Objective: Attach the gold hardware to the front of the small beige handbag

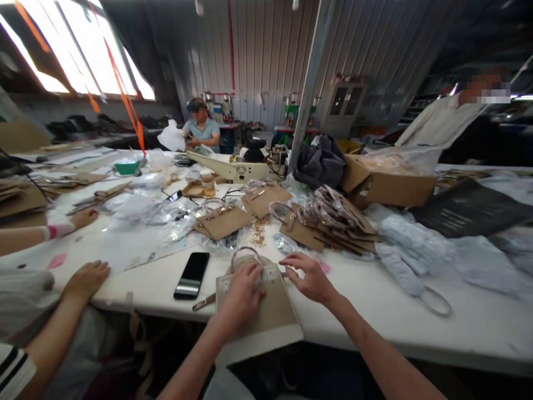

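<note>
A beige handbag (277, 311) lies flat at the table's front edge, its lower part jutting over the edge. It has a looped handle (245, 250) wrapped in clear film. My left hand (244, 294) rests on the bag's upper part with curled fingers, pressing it down. My right hand (306, 278) is at the bag's upper right edge, its thumb and fingers bent around a short strap end that is mostly hidden. From the bag's left side a strap with a metal fitting (204, 301) sticks out. A black phone (191, 276) lies left of the bag.
Brown bag pieces with wrapped handles (341, 222) are piled behind my right hand, near small gold hardware (258, 230). A cardboard box (391, 186) and wrapped bundles (412, 244) lie right. A co-worker's hand (87, 278) rests at left; a metal post (310, 83) stands behind.
</note>
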### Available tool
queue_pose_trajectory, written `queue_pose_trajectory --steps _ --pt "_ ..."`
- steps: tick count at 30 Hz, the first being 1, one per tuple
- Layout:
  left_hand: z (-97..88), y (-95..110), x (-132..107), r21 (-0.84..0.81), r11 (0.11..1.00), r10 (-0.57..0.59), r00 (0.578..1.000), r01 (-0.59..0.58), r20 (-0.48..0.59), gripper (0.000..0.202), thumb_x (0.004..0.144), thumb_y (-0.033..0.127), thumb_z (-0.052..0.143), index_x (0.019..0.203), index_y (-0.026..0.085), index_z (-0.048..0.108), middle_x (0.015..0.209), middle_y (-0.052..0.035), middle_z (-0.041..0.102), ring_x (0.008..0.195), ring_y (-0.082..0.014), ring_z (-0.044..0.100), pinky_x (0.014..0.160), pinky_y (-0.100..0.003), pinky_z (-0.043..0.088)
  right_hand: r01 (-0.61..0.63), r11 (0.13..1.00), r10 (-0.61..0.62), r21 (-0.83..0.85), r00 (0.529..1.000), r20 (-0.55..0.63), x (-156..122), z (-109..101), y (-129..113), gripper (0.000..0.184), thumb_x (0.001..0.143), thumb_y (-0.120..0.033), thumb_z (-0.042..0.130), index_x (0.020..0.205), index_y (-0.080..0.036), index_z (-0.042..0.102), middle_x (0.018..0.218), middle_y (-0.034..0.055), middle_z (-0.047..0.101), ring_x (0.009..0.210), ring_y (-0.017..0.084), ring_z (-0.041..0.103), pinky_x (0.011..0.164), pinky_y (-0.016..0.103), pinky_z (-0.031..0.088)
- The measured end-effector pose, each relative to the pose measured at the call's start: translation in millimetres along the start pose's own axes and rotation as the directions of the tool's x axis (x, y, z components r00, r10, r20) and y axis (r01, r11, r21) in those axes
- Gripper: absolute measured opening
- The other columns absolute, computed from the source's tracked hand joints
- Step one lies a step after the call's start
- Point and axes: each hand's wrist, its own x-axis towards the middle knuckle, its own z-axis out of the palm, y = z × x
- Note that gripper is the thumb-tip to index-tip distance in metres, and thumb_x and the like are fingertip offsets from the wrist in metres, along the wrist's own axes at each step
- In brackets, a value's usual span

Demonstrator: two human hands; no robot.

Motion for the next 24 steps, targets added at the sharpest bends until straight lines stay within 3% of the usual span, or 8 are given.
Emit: queue_pose_trajectory --steps 4,7,11,14,18,24 --pt "7.2 -4 7 0.017 0.999 0.034 0.999 -0.034 -0.001 0.062 0.089 0.018 0.074 0.150 0.024 0.063 0.155 -0.0120 0.060 0.145 -0.0337 0.052 0.127 -0.056 0.040 0.120 0.991 -0.108 -0.066 0.982 0.156 0 3 -2 0.042 0.095 -0.019 0.081 0.136 -0.025 0.073 0.123 0.0114 0.068 0.118 0.032 0.062 0.103 0.049 0.056" --pt "10.7 -10 10 0.022 0.999 0.031 0.999 -0.031 -0.017 0.063 0.087 0.020 0.079 0.148 0.029 0.066 0.151 -0.0101 0.063 0.141 -0.0341 0.055 0.124 -0.056 0.042 0.175 0.973 -0.134 -0.149 0.959 0.252 5 9 0 0.052 0.090 -0.016 0.089 0.137 -0.025 0.070 0.121 0.0099 0.067 0.115 0.032 0.061 0.100 0.048 0.056" --pt "14.2 -17 16 0.030 0.999 0.019 1.000 -0.019 -0.020 0.065 0.084 0.021 0.083 0.146 0.035 0.069 0.150 -0.0076 0.062 0.141 -0.0347 0.056 0.122 -0.056 0.043 0.235 0.959 -0.174 -0.159 0.929 0.327 16 15 6 0.035 0.095 -0.013 0.084 0.126 -0.024 0.072 0.117 0.0089 0.067 0.111 0.029 0.063 0.097 0.044 0.057" --pt "16.5 -15 19 0.050 0.999 0.005 1.000 -0.004 -0.024 0.066 0.083 0.026 0.086 0.146 0.036 0.069 0.152 -0.0078 0.061 0.142 -0.0355 0.055 0.122 -0.057 0.042 0.252 0.954 -0.186 -0.161 0.922 0.341 19 16 11 0.023 0.098 -0.010 0.079 0.116 -0.022 0.071 0.112 0.0086 0.066 0.108 0.028 0.063 0.095 0.042 0.057" --pt "18.3 -7 21 0.091 0.995 -0.027 0.999 0.030 -0.041 0.069 0.079 0.040 0.093 0.144 0.035 0.071 0.149 -0.0089 0.061 0.140 -0.0366 0.054 0.120 -0.057 0.044 0.237 0.964 -0.194 -0.116 0.935 0.298 16 19 19 0.026 0.099 -0.008 0.073 0.121 -0.022 0.070 0.113 0.0097 0.066 0.110 0.029 0.062 0.097 0.044 0.058" --pt "18.4 -1 21 0.106 0.994 -0.030 0.999 0.034 -0.039 0.073 0.076 0.045 0.096 0.144 0.037 0.071 0.148 -0.0079 0.062 0.138 -0.0356 0.054 0.119 -0.054 0.044 0.184 0.983 -0.174 -0.013 0.948 0.266 14 20 24 0.024 0.099 -0.009 0.071 0.119 -0.022 0.070 0.116 0.0110 0.066 0.110 0.030 0.063 0.096 0.045 0.058"
